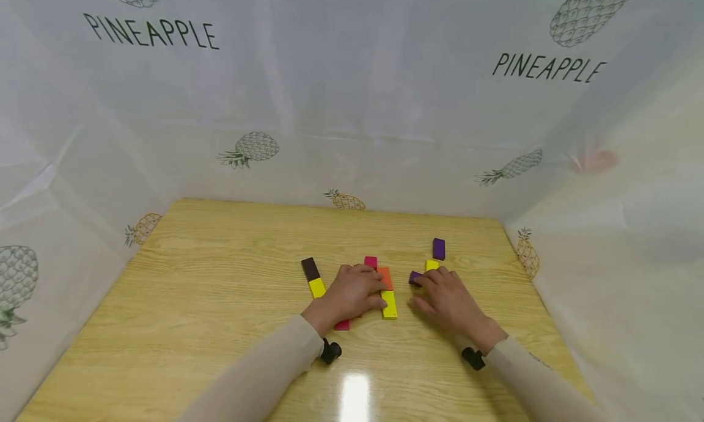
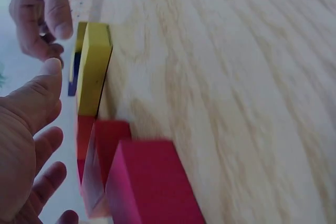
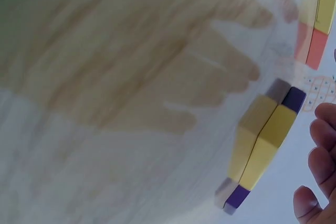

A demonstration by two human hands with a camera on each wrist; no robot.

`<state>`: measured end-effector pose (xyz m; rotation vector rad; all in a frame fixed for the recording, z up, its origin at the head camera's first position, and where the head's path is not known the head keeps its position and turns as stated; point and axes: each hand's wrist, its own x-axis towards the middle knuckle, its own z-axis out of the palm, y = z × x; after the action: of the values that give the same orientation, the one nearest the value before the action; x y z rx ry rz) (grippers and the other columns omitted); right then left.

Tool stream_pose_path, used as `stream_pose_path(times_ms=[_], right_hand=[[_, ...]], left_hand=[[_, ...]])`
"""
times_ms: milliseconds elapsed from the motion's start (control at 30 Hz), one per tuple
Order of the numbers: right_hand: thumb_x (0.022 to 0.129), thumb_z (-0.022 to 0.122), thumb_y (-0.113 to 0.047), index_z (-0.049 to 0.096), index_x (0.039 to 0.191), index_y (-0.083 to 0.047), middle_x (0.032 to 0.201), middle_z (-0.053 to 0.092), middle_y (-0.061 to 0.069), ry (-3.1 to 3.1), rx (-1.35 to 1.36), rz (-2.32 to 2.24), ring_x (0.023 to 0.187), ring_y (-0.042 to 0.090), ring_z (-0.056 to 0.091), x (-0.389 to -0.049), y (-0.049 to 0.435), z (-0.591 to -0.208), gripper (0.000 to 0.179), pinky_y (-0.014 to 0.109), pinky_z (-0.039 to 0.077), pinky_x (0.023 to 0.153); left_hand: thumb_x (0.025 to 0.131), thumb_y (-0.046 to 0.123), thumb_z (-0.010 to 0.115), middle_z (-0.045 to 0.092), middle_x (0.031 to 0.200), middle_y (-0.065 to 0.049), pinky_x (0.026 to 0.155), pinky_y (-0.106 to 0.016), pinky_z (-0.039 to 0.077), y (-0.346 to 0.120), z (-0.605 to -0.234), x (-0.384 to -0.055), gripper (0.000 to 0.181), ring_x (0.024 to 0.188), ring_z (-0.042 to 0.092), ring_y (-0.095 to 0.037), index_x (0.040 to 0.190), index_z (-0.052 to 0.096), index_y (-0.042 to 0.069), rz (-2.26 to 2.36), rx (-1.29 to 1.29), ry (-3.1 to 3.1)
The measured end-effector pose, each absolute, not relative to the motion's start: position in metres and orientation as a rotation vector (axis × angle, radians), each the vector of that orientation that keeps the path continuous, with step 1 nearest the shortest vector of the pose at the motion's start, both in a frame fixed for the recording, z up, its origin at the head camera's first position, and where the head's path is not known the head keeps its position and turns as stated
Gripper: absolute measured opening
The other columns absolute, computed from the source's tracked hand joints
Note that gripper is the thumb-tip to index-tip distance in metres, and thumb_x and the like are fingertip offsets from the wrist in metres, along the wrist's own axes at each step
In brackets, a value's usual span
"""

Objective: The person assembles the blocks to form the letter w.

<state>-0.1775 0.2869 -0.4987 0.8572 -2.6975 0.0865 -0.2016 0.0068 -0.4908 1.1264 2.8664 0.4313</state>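
Observation:
In the head view my left hand (image 1: 354,291) is over a group of coloured blocks. Its fingers reach an orange block (image 1: 387,279), and its thumb lies at the edge of a yellow block (image 1: 389,309). Loosely bent, spread fingers of the left hand (image 2: 21,145) show in the left wrist view. My right hand (image 1: 448,300) is beside a small purple block (image 1: 415,278) and a partly covered yellow block (image 1: 432,265); a fingertip appears to touch the purple one. In the right wrist view its fingers (image 3: 321,169) bend loosely, with nothing visible between them.
A dark brown block (image 1: 310,269) and a yellow block (image 1: 316,287) lie left of the left hand. Magenta blocks (image 1: 371,262) (image 1: 342,325) show past and below it. Another purple block (image 1: 439,249) lies farther back. A pineapple-print sheet (image 1: 352,104) surrounds the wooden table (image 1: 220,257).

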Motion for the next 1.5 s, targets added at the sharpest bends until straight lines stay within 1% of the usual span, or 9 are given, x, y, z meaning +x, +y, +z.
stream_pose_path(times_ms=[167,333,567,833,1033,1133,1300,1500], right_hand=[[0.095,0.078,-0.041,0.074,0.124,-0.004,0.114,0.07,0.01,-2.705,0.826,0.089,0.104,0.03,0.059,-0.18,0.291,-0.5,0.046,0.05,0.05,0.089],[0.096,0.078,-0.039,0.074,0.123,-0.004,0.114,0.07,0.011,-2.7,0.823,0.099,0.103,0.03,0.059,-0.18,0.293,-0.502,0.045,0.051,0.05,0.087],[0.097,0.077,-0.04,0.074,0.123,-0.003,0.115,0.07,0.012,-2.707,0.808,0.11,0.103,0.031,0.059,-0.183,0.294,-0.502,0.045,0.052,0.051,0.088],[0.098,0.076,-0.039,0.072,0.124,-0.002,0.119,0.067,0.015,-2.767,0.74,0.157,0.109,0.036,0.058,-0.189,0.294,-0.5,0.046,0.057,0.049,0.09],[0.098,0.076,-0.04,0.072,0.125,-0.002,0.116,0.064,0.014,-2.804,0.694,0.138,0.105,0.035,0.056,-0.194,0.293,-0.5,0.047,0.054,0.048,0.086],[0.098,0.074,-0.036,0.073,0.121,-0.001,0.113,0.065,0.013,-2.806,0.681,0.124,0.102,0.034,0.056,-0.196,0.292,-0.501,0.042,0.053,0.048,0.085],[0.097,0.075,-0.028,0.073,0.112,-0.002,0.109,0.065,0.012,-2.792,0.66,0.127,0.1,0.033,0.055,-0.199,0.291,-0.503,0.03,0.052,0.049,0.085],[0.096,0.077,-0.028,0.072,0.108,-0.003,0.107,0.065,0.011,-2.78,0.672,0.102,0.098,0.032,0.055,-0.2,0.29,-0.504,0.029,0.051,0.05,0.085]], left_hand=[[0.1,0.056,0.065,0.059,0.154,0.009,0.114,-0.052,0.038,0.013,-0.494,-0.202,0.045,0.148,0.047,-0.022,0.138,0.071,0.033,0.375,1.141,2.896],[0.099,0.058,0.066,0.058,0.154,0.009,0.114,-0.052,0.038,0.014,-0.495,-0.202,0.049,0.149,0.046,-0.022,0.14,0.071,0.032,0.362,1.157,2.9],[0.099,0.056,0.068,0.059,0.154,0.011,0.118,-0.051,0.034,0.015,-0.496,-0.202,0.052,0.148,0.047,-0.019,0.144,0.067,0.031,0.359,1.098,2.873],[0.099,0.055,0.068,0.06,0.153,0.013,0.117,-0.051,0.035,0.016,-0.497,-0.203,0.051,0.147,0.048,-0.017,0.143,0.068,0.031,0.39,1.096,2.864],[0.099,0.055,0.068,0.059,0.153,0.014,0.115,-0.051,0.036,0.018,-0.498,-0.203,0.05,0.147,0.047,-0.016,0.143,0.068,0.032,0.389,1.091,2.859],[0.099,0.055,0.067,0.059,0.153,0.014,0.114,-0.051,0.036,0.019,-0.497,-0.203,0.05,0.148,0.047,-0.016,0.144,0.068,0.032,0.387,1.091,2.855],[0.099,0.054,0.067,0.059,0.153,0.013,0.114,-0.051,0.037,0.019,-0.497,-0.203,0.05,0.148,0.047,-0.017,0.144,0.068,0.032,0.387,1.1,2.853],[0.099,0.055,0.066,0.06,0.152,0.012,0.112,-0.051,0.038,0.019,-0.498,-0.204,0.05,0.148,0.048,-0.018,0.144,0.068,0.032,0.367,1.12,2.859]])
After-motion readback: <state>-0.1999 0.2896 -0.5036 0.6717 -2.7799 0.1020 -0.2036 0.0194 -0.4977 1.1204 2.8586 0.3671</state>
